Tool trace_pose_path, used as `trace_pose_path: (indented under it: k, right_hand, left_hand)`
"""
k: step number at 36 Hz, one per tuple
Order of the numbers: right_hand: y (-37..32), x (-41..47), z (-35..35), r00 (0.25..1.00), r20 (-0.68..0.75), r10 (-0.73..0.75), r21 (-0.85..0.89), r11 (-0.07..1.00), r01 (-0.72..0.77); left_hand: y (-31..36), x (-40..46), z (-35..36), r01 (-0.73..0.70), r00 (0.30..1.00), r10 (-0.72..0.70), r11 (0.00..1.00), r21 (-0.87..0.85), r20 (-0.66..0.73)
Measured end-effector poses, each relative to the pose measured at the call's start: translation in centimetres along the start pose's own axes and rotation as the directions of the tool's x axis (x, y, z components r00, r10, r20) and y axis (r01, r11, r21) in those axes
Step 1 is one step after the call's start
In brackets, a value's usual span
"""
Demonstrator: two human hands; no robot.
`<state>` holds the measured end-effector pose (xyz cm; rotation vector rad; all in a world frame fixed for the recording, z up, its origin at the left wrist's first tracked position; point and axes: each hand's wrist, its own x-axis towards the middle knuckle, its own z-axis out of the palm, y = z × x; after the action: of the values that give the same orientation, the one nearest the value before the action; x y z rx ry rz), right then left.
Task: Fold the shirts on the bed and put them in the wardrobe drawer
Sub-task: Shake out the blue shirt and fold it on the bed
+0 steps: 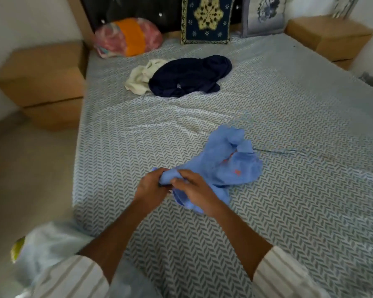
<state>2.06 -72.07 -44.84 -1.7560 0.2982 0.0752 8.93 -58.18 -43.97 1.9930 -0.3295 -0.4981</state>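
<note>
Herringbone bedsheet [267, 211] between brown side cabinets [43, 82], both hands' grip curled round light-blue shirt [230, 166].

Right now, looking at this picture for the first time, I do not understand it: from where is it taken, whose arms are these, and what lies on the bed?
There is no machine here. The one picture comes from a camera worn on a person's head, looking forward and down, so the two arms belong to that person. The left hand and the right hand both grip one end of a crumpled light blue shirt, while the rest of it lies on the patterned bed sheet. Farther up the bed, a dark navy shirt lies unfolded, partly over a cream garment. Pillows lean at the headboard. No wardrobe drawer is visible.
</note>
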Motion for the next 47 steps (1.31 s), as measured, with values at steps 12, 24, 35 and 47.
trace_pose_path:
  k: [12, 24, 35, 47]
  right_hand:
    - [-8.4, 6.7, 4.2, 0.963, -0.100, -0.249, -0.557, 0.816, 0.153]
    - [-16.1, 5.7, 6.5, 0.898, -0.251, -0.362, -0.451, 0.864, 0.223]
    - [-18.7, 5.1, 2.8, 0.841, -0.422, -0.337, -0.323, 0.923, 0.208]
    - [-18.0, 7.1, 1.7, 0.860, -0.402, -0.314, -0.422, 0.897, 0.131]
  left_hand:
    - [8.2, -1.9, -16.6, -0.143, 0.953, -0.003, 0.875, -0.462, -0.302]
    - [6.6, -4.5, -22.2, -0.130, 0.889, -0.059, 0.919, -0.372, -0.455]
    - [8.1, -3.7, -23.4, -0.042, 0.871, -0.082, 0.970, -0.238, -0.485]
    - [6.2, -1.0, -22.8, 0.211, 0.840, -0.125, 0.972, 0.104, -0.527]
